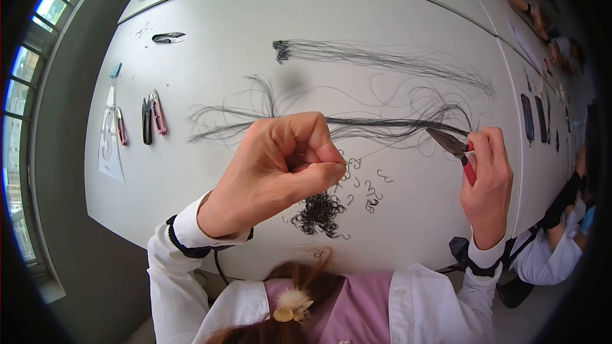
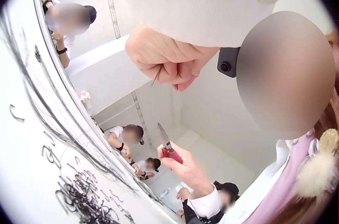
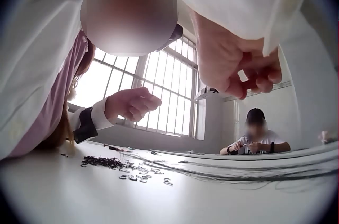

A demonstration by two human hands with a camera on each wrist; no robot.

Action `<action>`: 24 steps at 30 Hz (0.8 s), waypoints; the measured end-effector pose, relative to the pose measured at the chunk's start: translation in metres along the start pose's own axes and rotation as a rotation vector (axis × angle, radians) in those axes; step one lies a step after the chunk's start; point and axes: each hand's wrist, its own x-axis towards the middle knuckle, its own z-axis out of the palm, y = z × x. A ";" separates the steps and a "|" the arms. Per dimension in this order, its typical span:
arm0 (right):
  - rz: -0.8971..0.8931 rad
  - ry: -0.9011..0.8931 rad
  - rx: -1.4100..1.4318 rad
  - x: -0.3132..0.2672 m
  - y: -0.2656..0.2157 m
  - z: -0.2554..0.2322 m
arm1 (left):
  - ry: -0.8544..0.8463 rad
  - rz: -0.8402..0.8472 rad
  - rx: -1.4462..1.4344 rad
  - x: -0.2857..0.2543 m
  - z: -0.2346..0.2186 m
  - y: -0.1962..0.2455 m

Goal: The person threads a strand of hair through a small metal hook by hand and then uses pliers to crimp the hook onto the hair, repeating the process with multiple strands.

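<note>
My left hand is raised over the middle of the table, thumb and forefinger pinched together. A thin dark strand pokes out of its curled fingers in the left wrist view. My right hand holds red-handled pliers, their pointed dark jaws directed up and left. Behind both hands lies a long bundle of fine black strands, its ends fanned loosely. Below the left hand sits a heap of small black hook-shaped pieces, with several more scattered beside it.
A second bundle of black strands lies farther back, bunched at its left end. Small snips, black snips and pink-handled snips lie at the left near a clear triangular ruler. Other people sit at the right.
</note>
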 end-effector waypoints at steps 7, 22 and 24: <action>0.275 0.029 -0.212 -0.032 0.067 -0.012 | -0.008 0.002 -0.028 -0.002 -0.001 0.001; 0.554 0.075 -0.628 -0.110 0.255 -0.042 | -0.038 -0.072 -0.072 -0.011 -0.004 0.012; 0.552 0.088 -0.651 -0.129 0.289 -0.045 | -0.027 -0.049 -0.076 -0.011 -0.005 0.011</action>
